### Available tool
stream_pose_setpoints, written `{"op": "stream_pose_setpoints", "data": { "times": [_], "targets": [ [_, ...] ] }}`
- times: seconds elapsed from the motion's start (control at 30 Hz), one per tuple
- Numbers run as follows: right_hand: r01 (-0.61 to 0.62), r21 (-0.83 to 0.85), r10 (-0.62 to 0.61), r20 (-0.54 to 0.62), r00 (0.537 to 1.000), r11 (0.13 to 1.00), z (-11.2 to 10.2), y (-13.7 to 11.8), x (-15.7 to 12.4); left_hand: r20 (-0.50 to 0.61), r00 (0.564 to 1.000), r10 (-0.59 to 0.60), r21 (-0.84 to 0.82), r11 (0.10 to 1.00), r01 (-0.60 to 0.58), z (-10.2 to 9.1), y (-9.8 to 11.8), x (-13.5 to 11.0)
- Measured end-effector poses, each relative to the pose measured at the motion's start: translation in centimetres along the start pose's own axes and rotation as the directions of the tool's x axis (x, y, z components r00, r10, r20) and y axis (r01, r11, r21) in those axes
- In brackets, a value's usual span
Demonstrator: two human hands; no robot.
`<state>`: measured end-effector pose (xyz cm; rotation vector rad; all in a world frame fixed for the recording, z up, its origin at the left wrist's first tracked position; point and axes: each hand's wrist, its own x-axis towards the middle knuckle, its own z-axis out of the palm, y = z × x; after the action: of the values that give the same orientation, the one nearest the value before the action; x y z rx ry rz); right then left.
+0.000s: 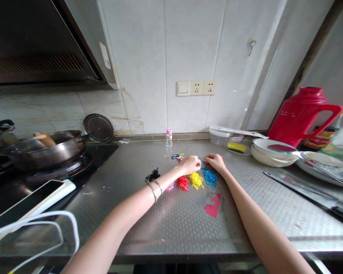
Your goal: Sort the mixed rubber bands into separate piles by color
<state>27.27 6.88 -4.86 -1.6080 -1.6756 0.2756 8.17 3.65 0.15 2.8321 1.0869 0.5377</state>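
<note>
Curled hands (pixel 190 164) near blue bands (pixel 210 178)

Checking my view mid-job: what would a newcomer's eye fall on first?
Probably the big, glossy red thermos with a loop handle, at the back right. Next come the bright red pile, yellow pile and blue pile of small band-like pieces on the grey metal counter, close to the bare left hand and right hand.

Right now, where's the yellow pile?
In the head view, the yellow pile lies on the metal counter, just right of centre, between the red pile and the blue pile, just below the left hand.
</note>
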Motion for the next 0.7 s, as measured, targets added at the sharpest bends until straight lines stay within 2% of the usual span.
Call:
{"op": "stream_pose_setpoints", "data": {
  "times": [0.1,0.2,0.33,0.47,0.57,0.7],
  "targets": [
    [0.005,0.001,-0.005,0.006,1.0,1.0,0.0,0.0,0.0,0.012,1.0,0.01,-0.006,1.0,-0.01,0.1,0.7,0.1],
    [0.004,0.004,-0.004,0.007,1.0,1.0,-0.1,0.1,0.1,-0.026,1.0,0.012,-0.035,0.999,-0.013,0.1,0.0,0.0],
    [-0.005,0.001,0.005,0.012,1.0,1.0,0.0,0.2,0.1,-0.098,0.994,-0.043,-0.134,0.991,0.03,-0.2,-2.6,-0.5],
    [-0.018,0.011,0.018,0.016,1.0,1.0,0.0,0.3,0.1,-0.182,0.969,-0.165,-0.244,0.963,0.118,-1.5,-6.6,-2.0],
    [-0.023,0.012,0.023,0.01,1.0,1.0,0.0,0.3,0.1,-0.23,0.914,-0.334,-0.311,0.915,0.256,-2.5,-10.1,-3.8],
    [-0.029,0.006,0.029,0.0,1.0,1.0,0.0,0.2,0.1,-0.307,0.806,-0.507,-0.355,0.846,0.397,-3.2,-14.6,-6.8]
  ]
}}
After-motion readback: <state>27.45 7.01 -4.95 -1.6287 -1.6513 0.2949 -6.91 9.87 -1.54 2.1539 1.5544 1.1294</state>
